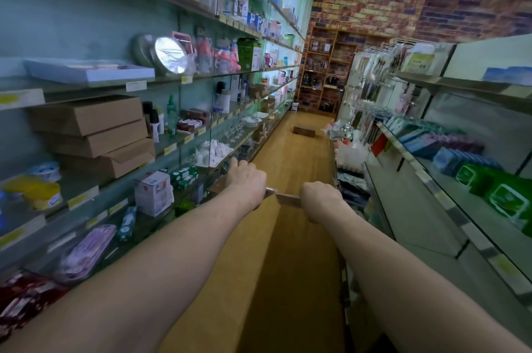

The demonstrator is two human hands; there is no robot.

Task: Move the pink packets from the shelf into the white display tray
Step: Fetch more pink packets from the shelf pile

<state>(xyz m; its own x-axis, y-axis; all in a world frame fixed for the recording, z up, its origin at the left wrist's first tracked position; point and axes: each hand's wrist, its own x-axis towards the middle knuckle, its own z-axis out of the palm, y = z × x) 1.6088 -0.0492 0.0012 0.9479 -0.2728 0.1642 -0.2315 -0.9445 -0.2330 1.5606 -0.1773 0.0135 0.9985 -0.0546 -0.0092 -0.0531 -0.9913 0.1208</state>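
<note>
Both my arms reach forward down a shop aisle. My left hand and my right hand grip the far edge of a large brown cardboard box held between them, with the fingers curled over its rim. Pale pink-lilac packets lie on a low shelf at the left, below my left forearm. A flat white tray sits on a higher left shelf, with some thin items in it. Neither hand touches the packets or the tray.
Shelves of boxes, bottles and crockery line the left. The right shelving holds blue, purple and green packs. A small cardboard box lies on the wooden floor far down the aisle. Dark red packets fill the bottom left.
</note>
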